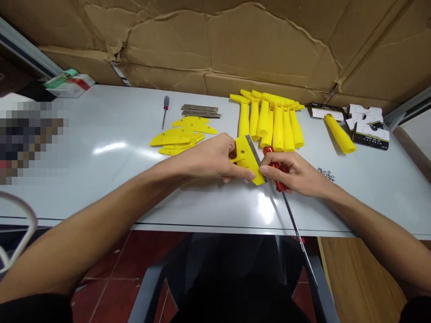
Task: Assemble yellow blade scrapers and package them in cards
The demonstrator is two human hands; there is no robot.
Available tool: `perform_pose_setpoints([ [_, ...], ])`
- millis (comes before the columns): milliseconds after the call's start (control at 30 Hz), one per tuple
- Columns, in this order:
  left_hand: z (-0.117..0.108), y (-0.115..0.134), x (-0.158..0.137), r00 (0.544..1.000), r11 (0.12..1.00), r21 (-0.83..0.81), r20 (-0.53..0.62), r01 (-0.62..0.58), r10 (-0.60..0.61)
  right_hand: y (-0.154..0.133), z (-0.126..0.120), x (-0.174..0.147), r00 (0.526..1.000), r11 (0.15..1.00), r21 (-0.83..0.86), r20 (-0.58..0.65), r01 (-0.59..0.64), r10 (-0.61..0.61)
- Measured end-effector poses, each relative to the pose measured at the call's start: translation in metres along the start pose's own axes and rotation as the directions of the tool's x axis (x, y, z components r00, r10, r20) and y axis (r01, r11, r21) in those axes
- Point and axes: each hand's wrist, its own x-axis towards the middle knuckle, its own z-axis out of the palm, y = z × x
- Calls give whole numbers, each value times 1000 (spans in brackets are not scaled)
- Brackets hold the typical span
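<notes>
My left hand (222, 159) is closed on a yellow plastic scraper head (247, 157), tilted above the front of the table. Along the head's right edge runs a metal blade (254, 151). My right hand (291, 172) grips a long screwdriver (278, 185) by its red handle, the shaft pointing down past the table edge. The right thumb and forefinger also touch the lower end of the blade. Loose yellow plates (178, 136) lie just behind my left forearm. Small screws (326, 174) sit in a pile beyond my right wrist.
Several yellow scraper handles (278, 121) are grouped at the back. Spare blades (200, 110) and a small screwdriver (165, 112) lie left of them. At right are a single yellow handle (340, 133) and printed cards (370, 134). Cardboard (269, 45) walls the back.
</notes>
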Motion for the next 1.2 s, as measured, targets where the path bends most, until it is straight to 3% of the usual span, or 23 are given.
perform_pose_setpoints([
  [167,4,-3,1,998,998,-29,29,-51,52,2,-3,-1,994,1000,4,109,-15,15],
  [267,5,-6,2,996,995,-35,12,-90,90,0,-4,-2,997,994,-104,76,19,-11],
  [400,6,-5,2,999,999,-2,10,-48,48,-1,-1,-2,996,964,-252,31,87,-82],
  [767,9,-2,0,997,998,54,-72,28,-24,2,3,1,988,967,-244,-110,79,-109],
  [967,13,-3,1,1000,1000,28,-23,0,1,6,3,0,994,969,-229,-42,91,-103],
  [1200,13,0,0,1000,1000,-11,7,9,-9,-1,3,-2,985,928,-330,31,171,-170],
])
